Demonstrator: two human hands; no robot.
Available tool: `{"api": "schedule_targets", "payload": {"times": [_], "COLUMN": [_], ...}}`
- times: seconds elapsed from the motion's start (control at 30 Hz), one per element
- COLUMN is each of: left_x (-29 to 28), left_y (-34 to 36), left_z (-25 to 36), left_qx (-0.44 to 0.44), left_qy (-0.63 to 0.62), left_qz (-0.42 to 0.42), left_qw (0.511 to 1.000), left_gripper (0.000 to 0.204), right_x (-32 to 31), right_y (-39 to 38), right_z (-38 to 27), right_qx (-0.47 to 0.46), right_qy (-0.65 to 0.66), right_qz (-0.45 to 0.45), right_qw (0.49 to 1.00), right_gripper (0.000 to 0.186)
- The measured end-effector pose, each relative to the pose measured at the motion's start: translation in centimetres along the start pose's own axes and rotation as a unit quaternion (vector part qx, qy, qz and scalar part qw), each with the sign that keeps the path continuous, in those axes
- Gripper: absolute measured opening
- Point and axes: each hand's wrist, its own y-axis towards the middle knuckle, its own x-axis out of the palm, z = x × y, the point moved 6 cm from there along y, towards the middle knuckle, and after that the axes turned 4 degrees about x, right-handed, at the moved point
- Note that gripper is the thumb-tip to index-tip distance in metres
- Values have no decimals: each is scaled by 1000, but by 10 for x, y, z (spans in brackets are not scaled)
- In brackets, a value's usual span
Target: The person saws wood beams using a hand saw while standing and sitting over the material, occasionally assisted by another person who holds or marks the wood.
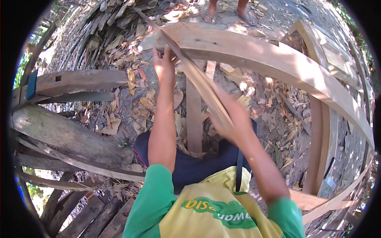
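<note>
- Tool, 1 pc: long, slim, brown, dark blade-like upper length, lighter wood-coloured lower part (200,81); slants from upper L down to R hand, crossing over beam nr its L end. Seen approx. edge-on; exact kind can't be told.
- R hand (229,119): clenched round tool's lower end; blurred.
- L hand (164,65): raised, fingers against near side of beam at its L end, just beside tool; can't tell if it grips or only steadies.
- Beam, 1 pc: long, pale brown, squared timber (254,49); runs from upper ctr. to far R, looks bent in this view.
- Plank, 1 pc: narrow, grey-brown, flat wood (194,117); below beam, betw. the forearms.
- Timber, 1 pc: weathered, dark brown, w/ small square hole (91,80); at L.
- Log, 1 pc: thick, rounded, grey (71,137); L, below holed timber.
- Flat piece, 1 pc: small, teal-blue (31,85); against holed timber's L end.
- Timber pcs, pale brown, angled (317,158); R side, partly under beam.
- Ground: grey-brown earth (274,12), strewn w/ dry tan leaves (149,101).
- Other person: feet in sandals (247,18), top edge, beyond beam.
</note>
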Motion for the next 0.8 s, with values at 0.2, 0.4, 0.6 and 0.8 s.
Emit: {"api": "schedule_targets", "payload": {"times": [0.2,0.4,0.6,0.8], "left_x": [-15,10,-8,18], "left_y": [-1,-4,-7,2], "left_z": [5,14,-9,15], "left_qx": [21,28,21,14], "left_qy": [17,14,-9,28], "left_qz": [0,-14,-18,-10], "left_qw": [1000,999,1000,999], "left_gripper": [64,70,66,61], "right_x": [0,-14,12,-21], "right_y": [-51,-100,-6,-155], "right_z": [4,58,9,90], "right_qx": [14,12,-5,437], "right_qy": [46,30,44,202], "right_qz": [-9,-26,-2,-91], "right_qw": [999,999,999,872], "right_gripper": [75,61,79,59]}}
